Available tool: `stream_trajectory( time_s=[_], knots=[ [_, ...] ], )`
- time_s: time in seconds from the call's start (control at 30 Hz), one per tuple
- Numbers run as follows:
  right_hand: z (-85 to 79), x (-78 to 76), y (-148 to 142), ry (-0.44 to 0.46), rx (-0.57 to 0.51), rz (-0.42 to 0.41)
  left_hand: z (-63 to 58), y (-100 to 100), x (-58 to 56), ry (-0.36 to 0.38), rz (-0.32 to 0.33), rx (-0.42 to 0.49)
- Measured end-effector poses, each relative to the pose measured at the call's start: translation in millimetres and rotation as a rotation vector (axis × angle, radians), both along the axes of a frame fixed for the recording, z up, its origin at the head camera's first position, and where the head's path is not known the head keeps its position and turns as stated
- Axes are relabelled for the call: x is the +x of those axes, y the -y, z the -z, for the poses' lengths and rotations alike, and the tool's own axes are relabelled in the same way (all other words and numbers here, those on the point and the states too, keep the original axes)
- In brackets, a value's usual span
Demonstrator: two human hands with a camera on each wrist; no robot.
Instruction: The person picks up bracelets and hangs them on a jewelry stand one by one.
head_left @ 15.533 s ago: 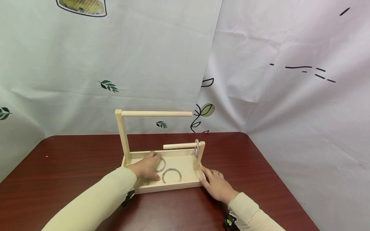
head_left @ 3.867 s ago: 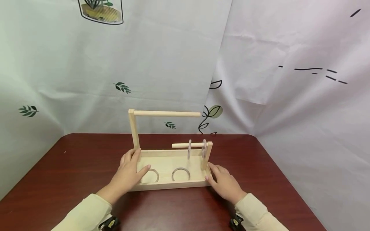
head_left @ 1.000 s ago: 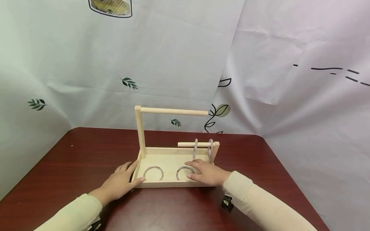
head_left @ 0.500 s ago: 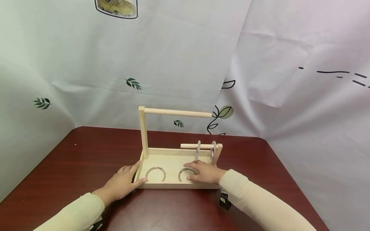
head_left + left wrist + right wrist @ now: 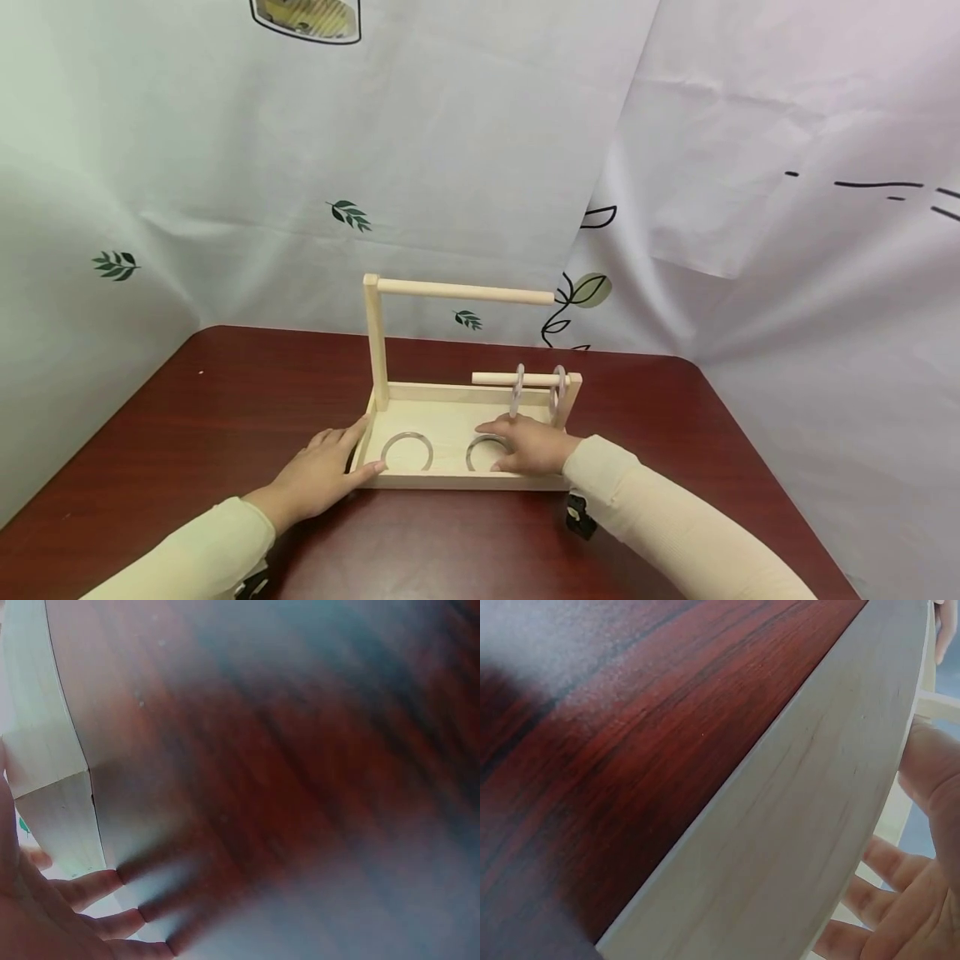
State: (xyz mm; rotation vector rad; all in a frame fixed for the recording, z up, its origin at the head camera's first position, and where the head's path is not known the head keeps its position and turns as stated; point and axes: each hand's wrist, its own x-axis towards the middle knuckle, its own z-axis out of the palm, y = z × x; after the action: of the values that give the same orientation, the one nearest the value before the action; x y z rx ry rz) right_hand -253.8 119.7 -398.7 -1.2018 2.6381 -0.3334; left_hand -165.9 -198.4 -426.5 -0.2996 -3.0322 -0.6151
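Note:
A pale wooden tray stand (image 5: pixel 465 482) has a tall bar (image 5: pixel 465 291) from its left post and a short bar (image 5: pixel 495 378) from its right post. Two greyish rings, a left one (image 5: pixel 517 390) and a right one (image 5: pixel 558 387), hang on the short bar. Inside the tray lie two more, a left ring (image 5: pixel 407 434) and a right ring (image 5: pixel 474 450). My right hand (image 5: pixel 536 446) reaches over the front wall, thumb and fingers apart around the right lying ring's right side; contact is hidden. My left hand (image 5: pixel 318 475) rests against the tray's left end, fingers extended.
The stand sits on a dark red wooden table (image 5: pixel 247 400). A whitish cloth (image 5: pixel 450 150) printed with leaves hangs behind and at the sides. Black wrist cameras, one on the right wrist (image 5: pixel 579 515), sit under the sleeves.
Long ago one ring hung on the short bar; a second hangs there now. My right hand left the tray's right end for the right lying ring. Lately its thumb has shifted slightly.

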Motion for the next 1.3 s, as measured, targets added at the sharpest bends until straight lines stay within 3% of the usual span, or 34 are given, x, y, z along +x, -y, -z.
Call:
stream_trajectory(
  time_s=[0.47, 0.8, 1.3],
  knots=[
    [3.6, -3.6, 0.6, -0.045, 0.005, -0.034, -0.1, -0.1, 1.8, -0.005, -0.003, 0.001],
    [2.2, -2.5, 3.3, -0.030, -0.015, -0.023, -0.2, 0.3, 1.6, -0.009, -0.010, 0.000],
    [6.1, -1.8, 6.6, -0.030, 0.005, 0.080, 0.6, -0.1, 1.4, 0.011, -0.013, 0.007]
  ],
)
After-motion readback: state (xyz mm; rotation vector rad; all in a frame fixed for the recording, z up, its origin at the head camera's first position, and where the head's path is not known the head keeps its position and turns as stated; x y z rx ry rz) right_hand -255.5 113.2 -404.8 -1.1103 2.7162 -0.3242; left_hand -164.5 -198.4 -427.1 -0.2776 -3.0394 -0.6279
